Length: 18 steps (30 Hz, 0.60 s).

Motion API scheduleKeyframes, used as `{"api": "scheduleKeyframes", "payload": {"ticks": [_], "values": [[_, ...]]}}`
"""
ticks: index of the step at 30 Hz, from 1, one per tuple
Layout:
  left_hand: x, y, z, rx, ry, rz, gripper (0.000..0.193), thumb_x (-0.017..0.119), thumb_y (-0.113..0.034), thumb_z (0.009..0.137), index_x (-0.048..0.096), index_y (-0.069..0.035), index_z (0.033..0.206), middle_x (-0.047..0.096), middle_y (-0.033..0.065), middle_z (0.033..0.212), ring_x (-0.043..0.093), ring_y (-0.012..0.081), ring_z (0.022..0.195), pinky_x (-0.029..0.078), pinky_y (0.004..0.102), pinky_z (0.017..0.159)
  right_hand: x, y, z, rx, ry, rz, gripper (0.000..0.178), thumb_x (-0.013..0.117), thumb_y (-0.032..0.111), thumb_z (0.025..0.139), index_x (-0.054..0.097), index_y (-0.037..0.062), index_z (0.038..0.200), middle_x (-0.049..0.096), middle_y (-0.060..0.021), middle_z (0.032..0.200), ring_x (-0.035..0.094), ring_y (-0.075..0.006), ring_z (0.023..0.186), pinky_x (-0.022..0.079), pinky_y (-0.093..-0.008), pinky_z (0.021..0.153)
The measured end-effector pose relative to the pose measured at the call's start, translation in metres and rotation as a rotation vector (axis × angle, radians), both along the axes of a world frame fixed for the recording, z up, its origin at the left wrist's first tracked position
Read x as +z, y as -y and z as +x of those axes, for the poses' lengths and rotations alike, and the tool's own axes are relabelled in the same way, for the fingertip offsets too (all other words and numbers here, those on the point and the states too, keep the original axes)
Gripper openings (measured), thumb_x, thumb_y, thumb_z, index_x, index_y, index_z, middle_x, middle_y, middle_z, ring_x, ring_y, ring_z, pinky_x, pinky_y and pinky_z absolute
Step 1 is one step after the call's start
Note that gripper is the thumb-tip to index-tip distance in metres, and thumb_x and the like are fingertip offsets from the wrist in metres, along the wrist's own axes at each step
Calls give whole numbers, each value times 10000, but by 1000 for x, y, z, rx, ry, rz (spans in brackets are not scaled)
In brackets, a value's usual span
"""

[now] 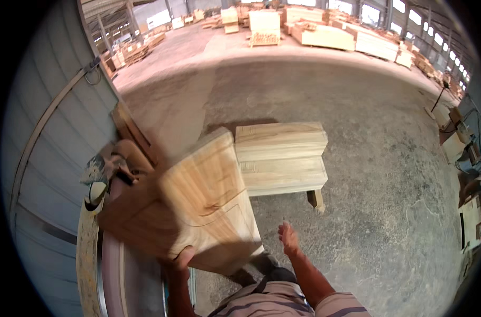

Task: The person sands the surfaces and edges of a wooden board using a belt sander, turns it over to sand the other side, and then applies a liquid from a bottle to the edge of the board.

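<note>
At the wooden panel [214, 211], the left hand [184, 258] grips its edge; rightward, the right hand [288, 239] is empty, loosely open, over the concrete hall floor [380, 211].

A woodworking workshop in a large industrial hall is indicated by stacks of pale timber [322, 38] ranged across the top of the frame. A rough grey concrete floor [378, 164] is bounded by a ribbed grey sheet-metal wall [60, 116] at left. Bright rectangular windows [370, 15] are seen at upper right, and a tilted rectangular brown-grained wooden panel [214, 203] at centre left.
</note>
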State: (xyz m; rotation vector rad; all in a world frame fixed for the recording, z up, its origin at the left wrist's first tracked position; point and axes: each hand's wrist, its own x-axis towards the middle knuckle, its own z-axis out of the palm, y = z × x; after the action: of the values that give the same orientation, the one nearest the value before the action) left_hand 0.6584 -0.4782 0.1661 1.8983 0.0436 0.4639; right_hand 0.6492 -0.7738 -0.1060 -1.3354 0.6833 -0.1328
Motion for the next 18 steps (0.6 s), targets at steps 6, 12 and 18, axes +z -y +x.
{"api": "scheduleKeyframes", "payload": {"ticks": [6, 12, 18], "values": [[-23, 13, -15, -290, -200, -243, 329, 759, -53, 658, 644, 26, 956, 663, 56, 876, 607, 134, 774, 485, 279, 699, 182, -17, 33, 117, 391, 500, 839, 297, 650, 876, 335, -58, 1326, 445, -199, 1309, 434, -284, 1197, 303, -390, 1014], [-65, -23, -30, -244, -496, -14, 321, 759, -87, 682, 647, 20, 963, 670, 74, 872, 607, 126, 793, 500, 297, 694, 233, -37, 19, 224, 435, 583, 853, 221, 643, 888, 338, -97, 1296, 436, -240, 1296, 407, -311, 1223, 253, -409, 1055], [-90, -36, -46, -250, -516, -99, 371, 735, -29, 682, 603, 27, 1024, 649, 88, 938, 612, 166, 849, 506, 311, 747, 222, -53, 14, 256, 326, 473, 723, 355, 574, 896, 460, -72, 1204, 543, -179, 1172, 483, -248, 1119, 310, -383, 1017]]}}
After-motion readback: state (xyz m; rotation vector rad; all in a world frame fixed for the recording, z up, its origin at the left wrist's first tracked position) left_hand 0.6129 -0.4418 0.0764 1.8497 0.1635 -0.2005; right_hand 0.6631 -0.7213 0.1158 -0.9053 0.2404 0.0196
